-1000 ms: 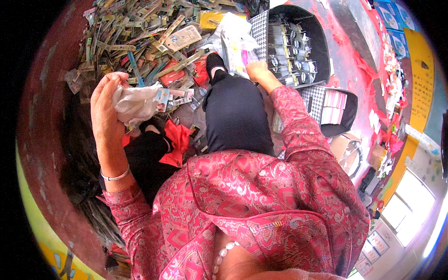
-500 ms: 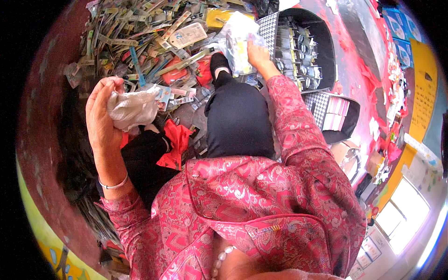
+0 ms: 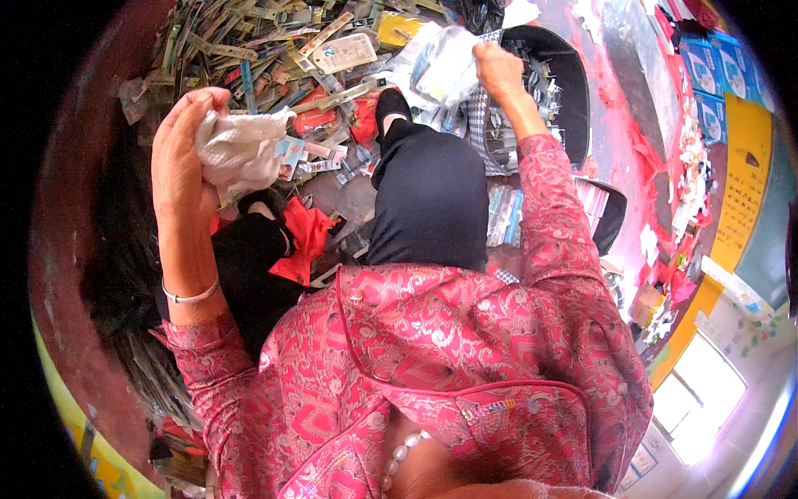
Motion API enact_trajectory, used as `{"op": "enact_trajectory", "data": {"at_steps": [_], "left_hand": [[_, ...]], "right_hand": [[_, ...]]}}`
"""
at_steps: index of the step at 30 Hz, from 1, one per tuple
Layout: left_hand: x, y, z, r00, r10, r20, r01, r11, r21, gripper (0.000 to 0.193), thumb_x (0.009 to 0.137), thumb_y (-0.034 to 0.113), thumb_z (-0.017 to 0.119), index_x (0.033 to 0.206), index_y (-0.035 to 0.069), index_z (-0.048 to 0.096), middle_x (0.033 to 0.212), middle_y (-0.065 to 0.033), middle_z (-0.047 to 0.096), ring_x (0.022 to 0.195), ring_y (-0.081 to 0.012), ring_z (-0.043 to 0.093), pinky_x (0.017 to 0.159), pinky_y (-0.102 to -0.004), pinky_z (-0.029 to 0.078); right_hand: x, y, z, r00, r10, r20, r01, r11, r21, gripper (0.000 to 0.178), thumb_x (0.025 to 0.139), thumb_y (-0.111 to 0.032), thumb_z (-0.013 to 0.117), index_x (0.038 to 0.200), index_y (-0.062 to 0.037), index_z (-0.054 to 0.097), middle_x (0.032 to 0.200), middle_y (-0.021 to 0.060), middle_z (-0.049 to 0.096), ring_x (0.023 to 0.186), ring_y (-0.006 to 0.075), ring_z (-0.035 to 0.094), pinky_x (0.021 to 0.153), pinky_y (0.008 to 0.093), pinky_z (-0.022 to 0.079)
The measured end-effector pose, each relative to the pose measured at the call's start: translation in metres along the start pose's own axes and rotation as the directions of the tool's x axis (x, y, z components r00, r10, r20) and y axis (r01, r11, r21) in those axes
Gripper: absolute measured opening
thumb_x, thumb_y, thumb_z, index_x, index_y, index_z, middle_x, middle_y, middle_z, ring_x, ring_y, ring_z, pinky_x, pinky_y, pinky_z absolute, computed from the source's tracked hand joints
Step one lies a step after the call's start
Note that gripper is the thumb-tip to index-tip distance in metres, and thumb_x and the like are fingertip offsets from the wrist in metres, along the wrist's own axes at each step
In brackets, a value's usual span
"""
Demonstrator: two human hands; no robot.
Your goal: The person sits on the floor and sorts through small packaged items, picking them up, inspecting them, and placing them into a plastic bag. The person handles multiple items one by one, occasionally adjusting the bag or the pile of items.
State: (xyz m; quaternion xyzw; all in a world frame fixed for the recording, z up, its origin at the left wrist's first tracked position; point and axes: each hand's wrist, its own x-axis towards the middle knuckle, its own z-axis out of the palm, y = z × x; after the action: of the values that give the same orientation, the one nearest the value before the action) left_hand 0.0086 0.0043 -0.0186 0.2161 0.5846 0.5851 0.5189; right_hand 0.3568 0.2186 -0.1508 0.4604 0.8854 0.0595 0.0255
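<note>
Plastic (image 3: 445, 66) is pinched by its near edge in the right hand (image 3: 500, 73), cloth (image 3: 245, 150) is gripped by the left hand (image 3: 179, 154), and tearing (thin stuff, seemingly) might be caused by snagging on the box (image 3: 575, 71) beside the right hand.

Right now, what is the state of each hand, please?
Left hand: closed, holding the white cloth.
Right hand: closed, fingertips at the edge of the clear plastic bag, apparently holding it.

Gripping with right hand (image 3: 500, 73) out front, on extended arm (image 3: 525, 121); pinching with curled fingers (image 3: 208, 96) of left hand (image 3: 176, 150) out left.
</note>
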Motion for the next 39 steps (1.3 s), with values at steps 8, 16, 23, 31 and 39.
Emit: {"op": "enact_trajectory", "data": {"at_steps": [8,16,23,31,39], "left_hand": [[0.004,0.012,-0.009,0.994,0.097,-0.046,-0.099,0.993,-0.057,0.015,0.08,0.013,0.05,0.083,0.002,0.059,0.077,-0.0027,0.054,0.07,-0.0117,0.05,0.063,-0.022,0.042],[0.003,0.017,-0.025,0.992,0.046,-0.121,-0.063,0.988,-0.141,0.017,0.077,0.015,0.051,0.085,0.003,0.06,0.077,-0.003,0.054,0.071,-0.0138,0.051,0.061,-0.026,0.043],[-0.005,0.025,-0.054,0.987,-0.034,-0.156,-0.021,0.941,-0.337,0.031,0.08,0.031,0.054,0.091,0.003,0.06,0.078,-0.0032,0.053,0.075,-0.0143,0.051,0.069,-0.0272,0.043],[-0.015,0.029,-0.049,0.984,0.138,-0.111,-0.141,0.99,-0.021,0.057,0.069,0.025,0.065,0.117,0.002,0.044,0.093,-0.0063,0.05,0.086,-0.0148,0.05,0.079,-0.0264,0.04],[-0.009,0.013,-0.032,0.995,0.077,-0.065,-0.085,0.989,-0.122,0.047,0.071,0.008,0.057,0.113,-0.004,0.042,0.1,-0.0083,0.05,0.095,-0.0178,0.05,0.086,-0.0292,0.038]], "right_hand": [[0.072,0.013,-0.081,0.984,0.163,-0.067,-0.143,0.96,0.24,0.025,0.07,-0.024,0.055,0.084,-0.0048,0.062,0.082,0.0183,0.06,0.082,0.0328,0.057,0.074,0.0386,0.044],[0.109,-0.004,-0.096,0.997,0.073,-0.023,-0.052,0.868,0.494,0.03,0.067,-0.028,0.061,0.078,-0.0004,0.061,0.063,0.0083,0.059,0.058,0.0158,0.056,0.056,0.0298,0.043],[0.109,-0.03,-0.087,0.883,0.198,0.426,-0.469,0.424,0.775,0.025,0.069,-0.023,0.065,0.06,-0.0018,0.056,0.049,0.0016,0.045,0.041,0.0114,0.039,0.037,0.0313,0.029],[0.078,-0.07,-0.021,0.73,-0.158,0.665,-0.568,0.402,0.719,0.022,0.08,-0.025,0.054,0.065,-0.0091,0.051,0.047,-0.0059,0.036,0.035,0.0045,0.027,0.033,0.0219,0.019],[0.039,-0.035,-0.002,0.914,-0.073,0.4,-0.281,0.596,0.752,0.032,0.073,-0.027,0.055,0.056,-0.0001,0.053,0.049,0.0051,0.05,0.046,0.0124,0.049,0.047,0.0286,0.039]]}}
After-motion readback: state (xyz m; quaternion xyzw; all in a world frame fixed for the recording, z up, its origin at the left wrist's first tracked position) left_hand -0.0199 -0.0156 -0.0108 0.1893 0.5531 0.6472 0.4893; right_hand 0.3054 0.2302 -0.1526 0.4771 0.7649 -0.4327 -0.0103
